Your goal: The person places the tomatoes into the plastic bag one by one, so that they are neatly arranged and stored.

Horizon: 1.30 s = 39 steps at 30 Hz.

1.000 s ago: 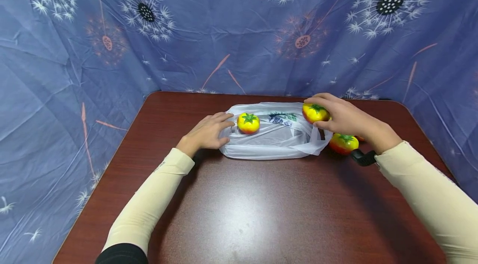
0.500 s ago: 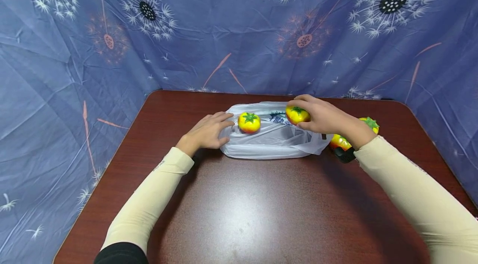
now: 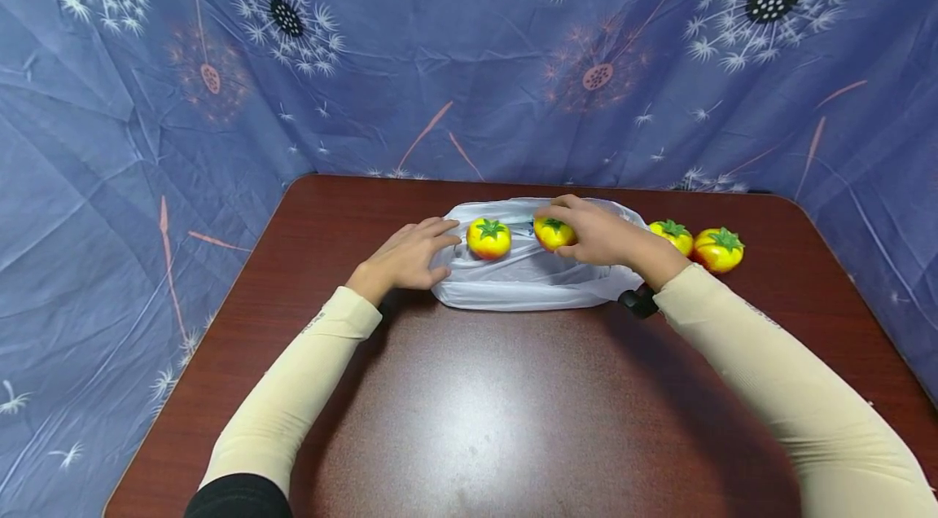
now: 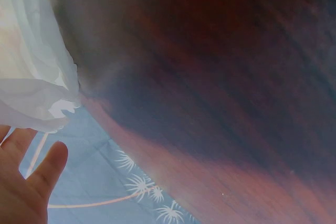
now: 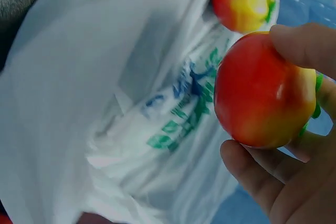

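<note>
A white plastic bag [image 3: 513,296] with green and blue print lies on its side across the table. My right hand [image 3: 597,233] grips a red-and-yellow tomato [image 3: 553,234] with a green leafy top, over the middle of the bag. In the right wrist view, thumb and fingers wrap this tomato [image 5: 257,93]. Another tomato [image 3: 488,239] sits at the bag's left end, close to my left hand's fingertips. My left hand [image 3: 410,256] rests at that end with fingers spread; in the left wrist view the bag's edge [image 4: 39,95] hides some fingertips.
Two more tomatoes, one [image 3: 672,235] partly hidden by the right forearm and one [image 3: 718,249] beside it, lie right of the bag on the brown table [image 3: 469,404]. A blue dandelion-print cloth [image 3: 410,54] hangs behind the table. The right wrist wears a black band [image 3: 639,302].
My right hand has carried its tomato leftward from the bag's right end to its middle, uncovering the two tomatoes at the right. The left hand has stayed in place.
</note>
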Available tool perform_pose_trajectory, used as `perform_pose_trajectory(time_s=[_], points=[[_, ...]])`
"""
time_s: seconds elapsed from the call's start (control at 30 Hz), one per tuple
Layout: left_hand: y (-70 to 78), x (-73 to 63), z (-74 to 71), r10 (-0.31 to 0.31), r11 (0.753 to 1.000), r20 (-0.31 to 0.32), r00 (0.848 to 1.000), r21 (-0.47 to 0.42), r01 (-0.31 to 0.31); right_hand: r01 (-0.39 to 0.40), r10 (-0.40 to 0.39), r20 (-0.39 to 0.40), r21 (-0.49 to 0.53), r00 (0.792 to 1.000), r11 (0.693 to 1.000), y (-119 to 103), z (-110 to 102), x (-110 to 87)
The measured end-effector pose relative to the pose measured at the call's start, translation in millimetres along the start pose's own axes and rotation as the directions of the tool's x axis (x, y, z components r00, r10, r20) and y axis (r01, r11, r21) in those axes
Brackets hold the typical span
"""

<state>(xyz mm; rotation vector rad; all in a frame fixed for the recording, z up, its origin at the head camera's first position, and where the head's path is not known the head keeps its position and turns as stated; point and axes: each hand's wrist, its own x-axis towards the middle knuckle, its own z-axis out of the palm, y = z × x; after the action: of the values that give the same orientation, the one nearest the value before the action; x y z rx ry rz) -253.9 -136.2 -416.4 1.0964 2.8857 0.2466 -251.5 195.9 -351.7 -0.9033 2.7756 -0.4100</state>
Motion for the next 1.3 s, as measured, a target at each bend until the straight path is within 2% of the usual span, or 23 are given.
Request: perform_pose_trajectory(time_s=[0.33,0.67,1.3], points=[[-0.1,0.3,-1.6,-0.008,1.0,0.006,1.0,0.003,0.008,0.026,-0.026,-0.007,-0.027,1.0,0.999,-1,15,11.2],[-2.2,0.0,-1.1,-0.006,1.0,0.012,1.0,0.021,0.006,-0.032,0.034,0.033,-0.05,0.999,0.998,-6,22,20.6],[-2.1,-0.9,1.7,-0.021,1.0,0.027,0.999,0.019,0.02,-0.058,0.055,-0.041,-0.081,0.998,0.995,-6,41,35.2]])
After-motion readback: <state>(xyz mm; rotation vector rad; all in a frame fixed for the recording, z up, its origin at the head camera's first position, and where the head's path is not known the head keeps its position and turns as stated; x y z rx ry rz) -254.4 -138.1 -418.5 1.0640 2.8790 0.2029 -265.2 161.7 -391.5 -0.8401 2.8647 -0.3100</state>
